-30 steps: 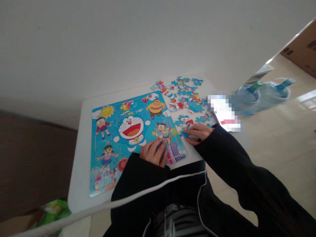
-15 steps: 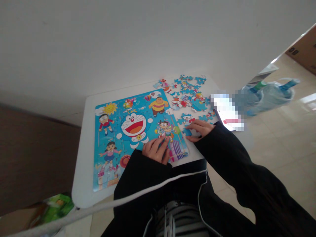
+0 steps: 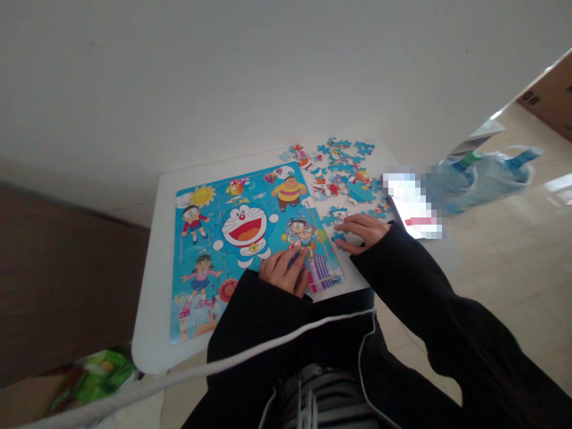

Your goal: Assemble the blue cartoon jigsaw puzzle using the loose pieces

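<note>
The left hand (image 3: 283, 271) is resting flat on the near right corner of the cartoon puzzle board (image 3: 223, 238), its fingers stretched out and lying loose on the picture, gripping nothing. Just to its right, off the board's edge, the right hand (image 3: 363, 231) is lying palm down on the white table (image 3: 154, 322), its fingers spread over a loose puzzle piece (image 3: 338, 242); whether they are pinching that piece cannot be told.

The board is sitting ahead and to the left of both hands, its long axis running away from the person toward the wall, slightly turned so its far end is leaning right. The board is serving as the tray, and the picture set in it is looking nearly whole.

Beyond the right hand, a heap of loose pieces (image 3: 342, 173) is lying scattered on the table, reaching to its far right corner. Further right of that hand, off the table, clear plastic water bottles (image 3: 487, 176) with blue and green caps are lying on the tiled floor (image 3: 513, 262).
</note>
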`<state>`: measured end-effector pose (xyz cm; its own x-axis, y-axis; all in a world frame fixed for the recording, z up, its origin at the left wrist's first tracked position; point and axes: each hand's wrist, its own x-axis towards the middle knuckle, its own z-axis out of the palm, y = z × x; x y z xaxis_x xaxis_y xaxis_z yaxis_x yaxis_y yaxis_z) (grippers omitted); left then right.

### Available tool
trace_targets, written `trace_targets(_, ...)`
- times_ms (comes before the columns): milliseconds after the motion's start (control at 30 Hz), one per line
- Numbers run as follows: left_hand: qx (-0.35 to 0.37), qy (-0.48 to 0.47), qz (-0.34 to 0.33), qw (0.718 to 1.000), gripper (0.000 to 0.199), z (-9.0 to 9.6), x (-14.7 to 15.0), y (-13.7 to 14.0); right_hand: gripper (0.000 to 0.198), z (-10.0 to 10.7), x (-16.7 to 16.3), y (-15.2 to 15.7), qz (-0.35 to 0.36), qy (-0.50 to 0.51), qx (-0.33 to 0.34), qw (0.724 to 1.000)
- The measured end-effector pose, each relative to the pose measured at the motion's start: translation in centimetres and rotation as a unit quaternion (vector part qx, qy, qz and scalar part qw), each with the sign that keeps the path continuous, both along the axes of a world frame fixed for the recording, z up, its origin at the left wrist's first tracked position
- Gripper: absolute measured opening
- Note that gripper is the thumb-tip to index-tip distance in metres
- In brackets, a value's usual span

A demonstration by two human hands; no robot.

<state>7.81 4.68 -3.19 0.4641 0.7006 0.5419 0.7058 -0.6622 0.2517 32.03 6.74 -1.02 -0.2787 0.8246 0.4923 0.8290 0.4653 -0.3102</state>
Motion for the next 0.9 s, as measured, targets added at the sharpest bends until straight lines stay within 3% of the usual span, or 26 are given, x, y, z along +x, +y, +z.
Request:
trace_targets(200,-0.008,0.003,0.005,1.000,0.030,0.0,0.1,-0.1,0.027,-0.3,-2.6,3.9,0.068,-0.032,0.011,0.997)
trace_targets(367,0.001,0.004,0.015,1.000,0.030,0.0,0.2,-0.2,0.024,-1.5,-4.1,5.8,0.145,-0.086,-0.039,0.985)
trace_targets(567,-0.010,0.001,0.014,1.000,0.030,0.1,0.2,-0.2,0.019,-2.0,-3.0,5.6,0.126,-0.069,-0.055,0.988)
trace_targets(900,-0.012,0.003,0.014,1.000,0.030,0.1,0.1,-0.2,0.018,-2.0,-3.2,5.6,0.121,-0.082,-0.024,0.989)
